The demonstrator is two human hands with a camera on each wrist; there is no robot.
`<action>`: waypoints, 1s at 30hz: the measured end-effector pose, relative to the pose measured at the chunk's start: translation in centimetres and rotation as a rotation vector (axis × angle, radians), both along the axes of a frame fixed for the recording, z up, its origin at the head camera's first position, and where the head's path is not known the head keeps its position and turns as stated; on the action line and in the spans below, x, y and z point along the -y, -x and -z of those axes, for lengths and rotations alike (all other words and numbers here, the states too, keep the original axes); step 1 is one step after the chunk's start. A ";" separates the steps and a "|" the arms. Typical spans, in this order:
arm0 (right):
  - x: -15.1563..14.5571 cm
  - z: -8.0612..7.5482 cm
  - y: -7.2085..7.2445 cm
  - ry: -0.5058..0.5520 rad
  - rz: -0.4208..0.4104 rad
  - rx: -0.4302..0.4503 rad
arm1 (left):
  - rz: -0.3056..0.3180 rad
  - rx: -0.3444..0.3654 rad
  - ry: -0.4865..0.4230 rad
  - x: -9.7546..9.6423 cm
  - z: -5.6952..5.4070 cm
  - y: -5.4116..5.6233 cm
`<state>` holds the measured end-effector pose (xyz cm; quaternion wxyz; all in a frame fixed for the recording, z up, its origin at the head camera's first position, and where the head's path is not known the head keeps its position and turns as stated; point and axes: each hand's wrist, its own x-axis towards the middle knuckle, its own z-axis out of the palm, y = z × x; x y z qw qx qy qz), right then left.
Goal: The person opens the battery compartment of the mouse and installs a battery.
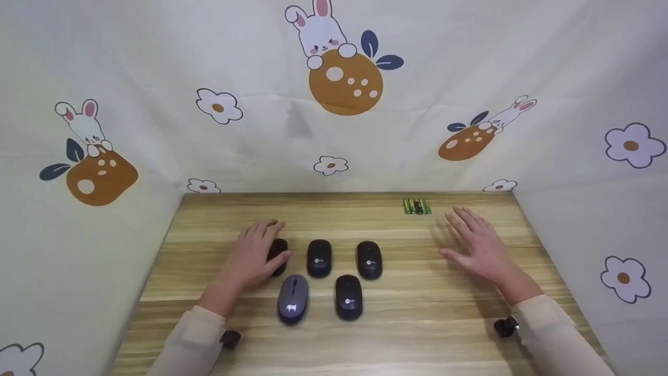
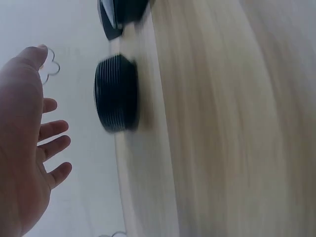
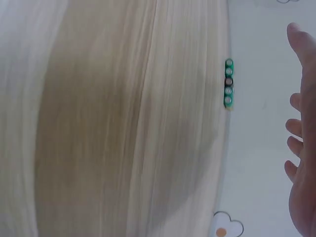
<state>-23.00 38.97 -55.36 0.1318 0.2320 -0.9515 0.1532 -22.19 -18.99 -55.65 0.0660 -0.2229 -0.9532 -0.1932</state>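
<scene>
My left hand (image 1: 253,254) hovers by a black computer mouse (image 1: 278,257), its thumb and fingers spread and overlapping it in the head view. In the left wrist view the hand (image 2: 22,133) stands apart from a dark mouse with a ribbed side (image 2: 116,94). To the right lie two more black mice, one in the middle (image 1: 319,258) and one farther right (image 1: 369,259). Nearer the front are a grey mouse (image 1: 293,298) and another black mouse (image 1: 348,297). Over the table's right side, my right hand (image 1: 480,248) has its fingers extended and holds nothing.
Several batteries (image 1: 417,207), green with a dark one among them, stand in a row near the back edge of the wooden table (image 1: 417,339). Pale cloth (image 1: 261,146) printed with rabbits, oranges and flowers encloses the back and both sides.
</scene>
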 end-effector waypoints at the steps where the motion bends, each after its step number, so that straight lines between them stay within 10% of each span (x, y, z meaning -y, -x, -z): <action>1: 0.3 0.0 0.0 0.015 -0.007 0.005 | 0.009 0.002 -0.019 -0.3 0.0 0.0; 11: 3.4 0.3 -0.3 0.248 -0.070 0.115 | 0.102 0.131 -0.216 -3.6 -0.2 -0.1; 30: 9.5 0.3 -1.2 0.396 -0.109 0.418 | 0.249 0.322 -0.272 -11.5 -0.8 0.7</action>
